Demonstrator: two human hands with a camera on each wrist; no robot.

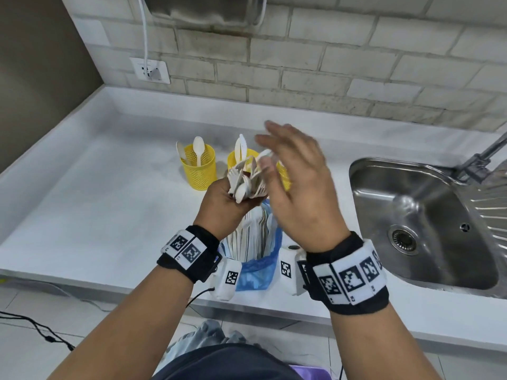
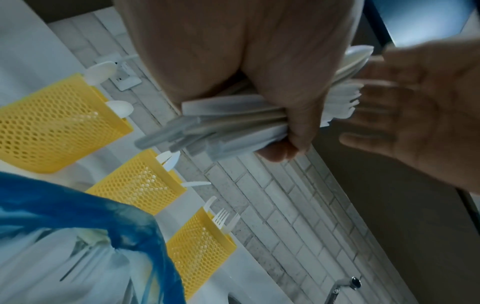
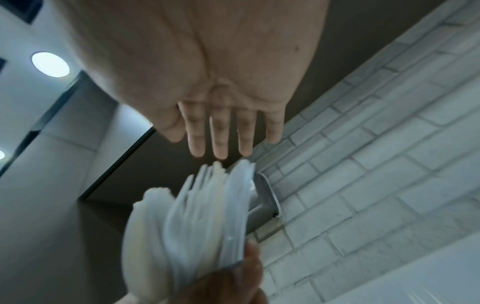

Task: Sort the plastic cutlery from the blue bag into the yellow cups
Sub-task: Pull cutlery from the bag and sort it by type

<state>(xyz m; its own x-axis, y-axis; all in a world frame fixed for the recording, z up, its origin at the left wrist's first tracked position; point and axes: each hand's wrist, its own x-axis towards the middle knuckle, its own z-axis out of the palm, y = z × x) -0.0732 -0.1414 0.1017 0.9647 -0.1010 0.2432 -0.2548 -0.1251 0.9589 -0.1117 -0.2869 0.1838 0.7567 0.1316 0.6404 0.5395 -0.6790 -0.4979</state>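
Observation:
My left hand grips a bundle of white plastic cutlery above the blue bag, which holds more cutlery. In the left wrist view the bundle sticks out both sides of my fist. My right hand hovers over the bundle's tips with straight, spread fingers and holds nothing. Three yellow mesh cups stand behind: one with spoons, one with knives, one with forks. In the head view the spoon cup shows whole; the knife cup is partly hidden.
A white counter runs to a brick-tiled wall with a socket. A steel sink with a tap lies on the right. Cables hang off the counter's front edge at lower left.

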